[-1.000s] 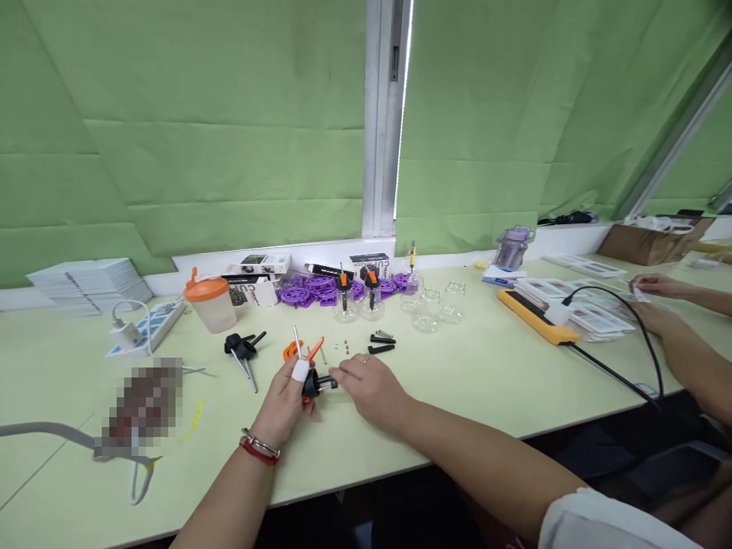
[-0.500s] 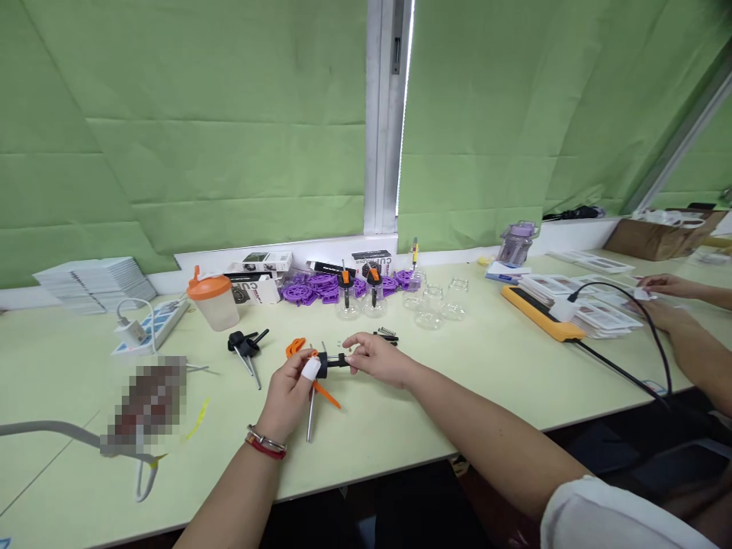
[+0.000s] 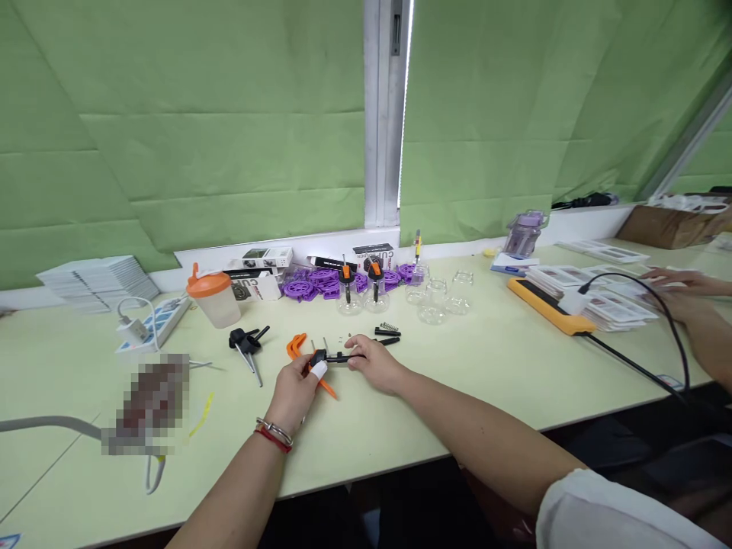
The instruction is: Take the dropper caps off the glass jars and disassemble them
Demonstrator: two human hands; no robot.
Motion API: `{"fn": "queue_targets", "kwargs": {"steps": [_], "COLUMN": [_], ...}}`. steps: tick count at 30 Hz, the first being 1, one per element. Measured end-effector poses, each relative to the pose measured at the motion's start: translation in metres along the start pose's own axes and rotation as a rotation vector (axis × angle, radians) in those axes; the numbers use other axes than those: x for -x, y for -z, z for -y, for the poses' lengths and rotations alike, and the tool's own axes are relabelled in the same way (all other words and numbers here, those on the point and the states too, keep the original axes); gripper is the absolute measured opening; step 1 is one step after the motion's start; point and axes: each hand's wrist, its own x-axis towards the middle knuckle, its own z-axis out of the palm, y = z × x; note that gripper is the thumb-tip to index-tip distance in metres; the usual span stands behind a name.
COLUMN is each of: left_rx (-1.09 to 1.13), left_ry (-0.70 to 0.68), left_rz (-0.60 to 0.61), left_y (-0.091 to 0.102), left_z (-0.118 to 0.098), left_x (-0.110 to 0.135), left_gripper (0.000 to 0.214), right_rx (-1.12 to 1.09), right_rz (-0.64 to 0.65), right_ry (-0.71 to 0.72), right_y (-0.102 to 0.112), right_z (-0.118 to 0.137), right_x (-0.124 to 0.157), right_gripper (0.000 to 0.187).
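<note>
My left hand, with a white cot on one finger and bracelets at the wrist, is closed round a small black pump head that has an orange lever and a thin tube. My right hand pinches the other end of the same black part just above the pale green table. An orange plastic piece lies just behind my left hand. Small black parts and a spring lie behind my right hand.
Beyond lie a black pump assembly, an orange-lidded cup, a power strip, purple plastic parts, small glass bottles, boxes and stacked booklets. At right another person's hands work over cards beside a yellow device with a black cable.
I lifted the pump head off the table, turned it so its lever and tube point down, and both hands moved a little away from me; my right hand has gone from beside it to pinching it.
</note>
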Motion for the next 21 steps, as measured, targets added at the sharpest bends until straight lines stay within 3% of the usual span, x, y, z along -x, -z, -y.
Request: {"fn": "queue_targets", "kwargs": {"steps": [11,15,21], "left_rx": [-0.203,-0.23,-0.293], "left_ry": [-0.14,-0.141,-0.101], "left_rz": [-0.041,-0.066,-0.072], "left_y": [-0.016,-0.016,-0.017], "left_z": [-0.008,-0.007,-0.008], "left_x": [0.008,0.007,0.008], "left_gripper": [0.026,0.026,0.027], "right_rx": [-0.025,-0.012,-0.004], "right_rz": [-0.036,-0.019,-0.026], "right_ry": [-0.094,-0.094,-0.065], "right_y": [-0.005,-0.008,-0.009], "right_z": [-0.003,-0.008,-0.009], "right_x": [-0.012,-0.016,-0.015], "right_gripper": [0.024,0.017,0.021]}}
